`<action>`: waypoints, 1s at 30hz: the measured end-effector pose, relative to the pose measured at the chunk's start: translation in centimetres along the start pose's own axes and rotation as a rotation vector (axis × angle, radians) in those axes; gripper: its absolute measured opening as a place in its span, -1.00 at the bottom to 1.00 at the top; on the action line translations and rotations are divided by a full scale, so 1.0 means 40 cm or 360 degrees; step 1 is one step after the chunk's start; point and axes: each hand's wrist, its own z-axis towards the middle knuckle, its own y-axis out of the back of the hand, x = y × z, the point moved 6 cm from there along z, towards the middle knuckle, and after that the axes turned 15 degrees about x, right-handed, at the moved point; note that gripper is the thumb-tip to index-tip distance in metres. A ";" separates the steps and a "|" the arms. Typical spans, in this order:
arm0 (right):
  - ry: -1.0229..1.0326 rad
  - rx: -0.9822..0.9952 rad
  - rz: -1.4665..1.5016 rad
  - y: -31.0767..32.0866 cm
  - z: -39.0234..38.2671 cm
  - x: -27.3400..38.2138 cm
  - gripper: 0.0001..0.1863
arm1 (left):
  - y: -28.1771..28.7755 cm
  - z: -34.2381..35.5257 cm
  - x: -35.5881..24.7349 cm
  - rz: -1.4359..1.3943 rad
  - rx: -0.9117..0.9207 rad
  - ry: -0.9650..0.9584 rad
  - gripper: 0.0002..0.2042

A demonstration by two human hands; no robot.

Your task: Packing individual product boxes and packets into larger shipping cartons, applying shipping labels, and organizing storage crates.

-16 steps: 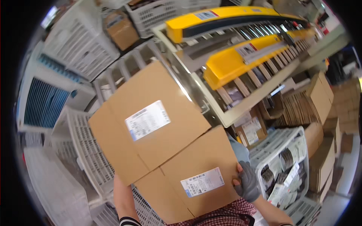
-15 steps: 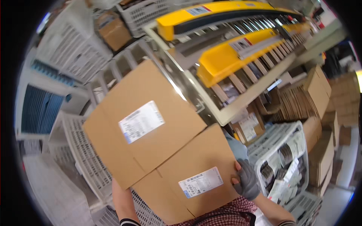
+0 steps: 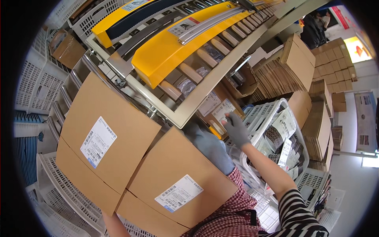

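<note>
Two flattened cardboard boxes [image 3: 106, 173] with white labels, one overlapping the other, fill the lower left and rest partly over metal rollers [image 3: 53, 125]. My left hand [image 3: 111, 219] is at their lower edge, fingers hidden underneath. My right hand [image 3: 235, 130], in a grey fingertipless glove, is raised off the cardboard with loosely bent fingers and nothing visible in them, near a labelled carton [image 3: 209, 102] under the machine frame. Between it and the cardboard is grey-blue cloth [image 3: 211, 148] above my checked apron.
A yellow belt machine [image 3: 166, 55] on a cream frame stretches across the top. A white crate [image 3: 250, 114] of bagged parcels stands at the right, beside stacks of flat cartons [image 3: 294, 63]. White crates [image 3: 39, 79] are piled at the left. Part of a person [image 3: 321, 21] shows at the far back.
My right hand has let go of the cardboard's right edge and moved up away from it. The view has swung, so the machine now appears further left and more cartons show at the right.
</note>
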 end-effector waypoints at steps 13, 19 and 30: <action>-0.0550 0.0233 -0.0679 -0.240 0.377 -0.172 -0.27 | 0.101 -0.415 0.082 -0.0273 -0.0273 -0.0057 -0.63; -0.0644 0.0223 -0.0700 -0.248 0.377 -0.196 -0.41 | 0.077 -0.499 0.111 -0.0239 -0.0322 -0.0094 -0.62; -0.0260 -0.0035 0.1745 -0.016 0.103 -0.166 -0.60 | -0.102 -0.442 0.118 0.0386 -0.0137 -0.0129 -0.42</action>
